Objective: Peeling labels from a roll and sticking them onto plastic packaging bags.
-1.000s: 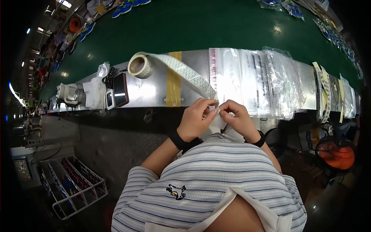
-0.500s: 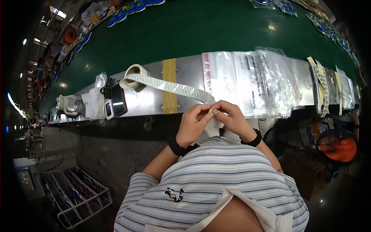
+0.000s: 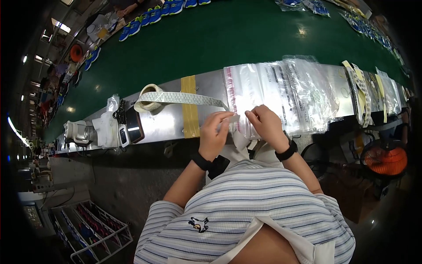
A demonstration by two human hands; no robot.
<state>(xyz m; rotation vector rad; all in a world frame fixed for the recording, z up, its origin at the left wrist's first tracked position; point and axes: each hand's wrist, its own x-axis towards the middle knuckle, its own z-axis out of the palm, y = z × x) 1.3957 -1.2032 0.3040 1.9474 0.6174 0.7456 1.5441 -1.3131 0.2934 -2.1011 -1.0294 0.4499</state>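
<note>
A roll of white printed label tape (image 3: 151, 105) stands on the metal work surface, and its strip (image 3: 189, 98) runs loose to the right. My left hand (image 3: 214, 136) pinches the strip near its end, and a short pale tip sticks out past the fingers. Close by on the right, apart from it, my right hand (image 3: 269, 127) is closed with thumb and forefinger together. Whatever lies between those fingertips is too small to make out. Beneath and beyond the right hand, clear plastic bags (image 3: 268, 83) lie in an overlapping row.
Yellow tape (image 3: 190, 108) crosses the metal ledge. To the left lie a phone (image 3: 134, 124), a white handheld device (image 3: 123, 135) and a tape dispenser (image 3: 80, 132). Beyond runs a green conveyor belt (image 3: 198, 44) with blue shoes (image 3: 151, 15). Label strips (image 3: 358, 94) lie at right, above an orange fan (image 3: 384, 163).
My hands were together at the strip's end; now they are apart, the left further left with the strip, the right further right. The strip hangs more slackly, and my view has shifted slightly.
</note>
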